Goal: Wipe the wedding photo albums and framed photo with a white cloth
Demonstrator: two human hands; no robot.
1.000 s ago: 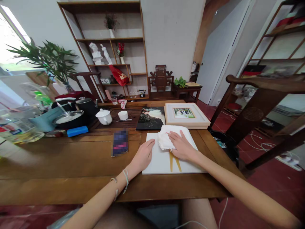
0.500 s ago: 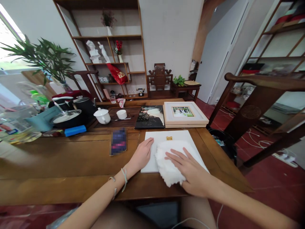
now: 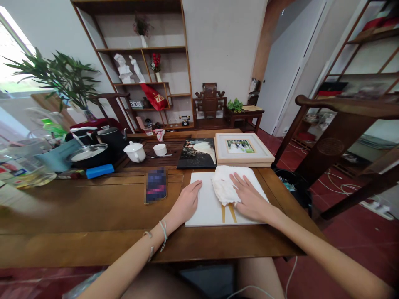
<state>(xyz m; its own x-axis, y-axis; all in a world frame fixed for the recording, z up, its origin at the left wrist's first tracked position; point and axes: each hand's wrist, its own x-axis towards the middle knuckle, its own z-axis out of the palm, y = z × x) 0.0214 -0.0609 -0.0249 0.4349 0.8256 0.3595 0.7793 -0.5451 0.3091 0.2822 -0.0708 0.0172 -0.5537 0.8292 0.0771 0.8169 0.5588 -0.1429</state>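
Note:
A white flat board (image 3: 205, 205) lies face down on the wooden table (image 3: 93, 207) in front of me, with a wooden stand piece (image 3: 228, 212) on its back. My right hand (image 3: 249, 197) lies flat on a white cloth (image 3: 222, 187), pressing it onto the board's far right part, fingers spread. At the board's left edge my left hand (image 3: 185, 203) rests with its fingers lightly curled, holding the board steady.
Behind the board lie a dark photo print (image 3: 198, 153) and a framed picture (image 3: 241, 148). A blurred phone (image 3: 156, 185), white teapot (image 3: 135, 153), cup (image 3: 160, 149), pots and a blue block (image 3: 100, 170) stand left. A wooden chair (image 3: 343, 137) stands right.
My right hand slid the cloth from the board's far part down to its near edge, then back up to the far right. The left hand stayed at the left edge.

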